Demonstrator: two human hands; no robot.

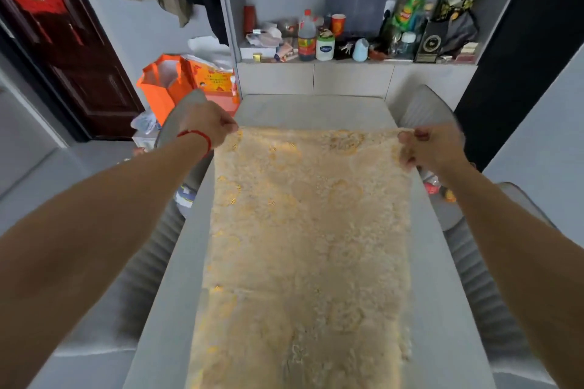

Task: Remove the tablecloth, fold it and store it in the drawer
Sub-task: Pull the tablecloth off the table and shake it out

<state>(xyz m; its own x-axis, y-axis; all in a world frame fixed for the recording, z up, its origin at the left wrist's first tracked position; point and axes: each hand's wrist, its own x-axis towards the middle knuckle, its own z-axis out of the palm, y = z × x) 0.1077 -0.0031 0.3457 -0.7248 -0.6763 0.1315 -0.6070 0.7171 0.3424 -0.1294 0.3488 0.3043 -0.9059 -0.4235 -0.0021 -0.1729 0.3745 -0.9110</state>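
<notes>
Fingers (407,139) pinch tablecloth (309,230) far corners.

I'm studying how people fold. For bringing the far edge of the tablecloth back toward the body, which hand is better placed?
Neither: left hand and right hand each pinch a far corner of the tablecloth, about level, so the fold likely needs both.

One tablecloth (309,230), yellow lace, on one grey table (442,309); two hands on its far corners, left hand (210,123) and right hand (434,147), one red wrist string (197,136) on the left. Four grey chairs: near left (94,325), far left (180,117), far right (423,107), near right (493,278). Far side: one orange paper bag (164,82), one dark sauce bottle (306,36), one red paper cup (338,24), one green crisp bag (407,9).
</notes>
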